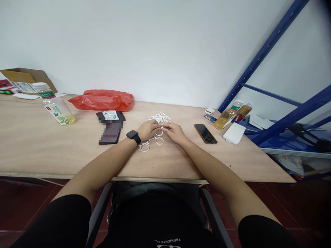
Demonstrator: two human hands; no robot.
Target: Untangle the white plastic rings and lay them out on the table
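My left hand [148, 131], with a black watch on its wrist, and my right hand [176, 133] meet above the middle of the table. Their fingers are closed in a pinch around a small white part of a plastic ring [162, 128]. The fingertips hide much of this part. Just behind my hands lies a pile of white plastic rings [160, 117], several of them overlapping. Nearer to me, loose white rings lie flat on the wood, one [145, 151] by my left wrist and another [159, 143] below my fingers.
Left of my hands are a dark phone [111, 132], a black packet [110, 115], a red plastic bag [103, 100] and a drink bottle [58, 112]. To the right lie another phone [206, 133], a white case [234, 133] and a bottle [224, 118]. A blue rack [261, 55] stands beyond.
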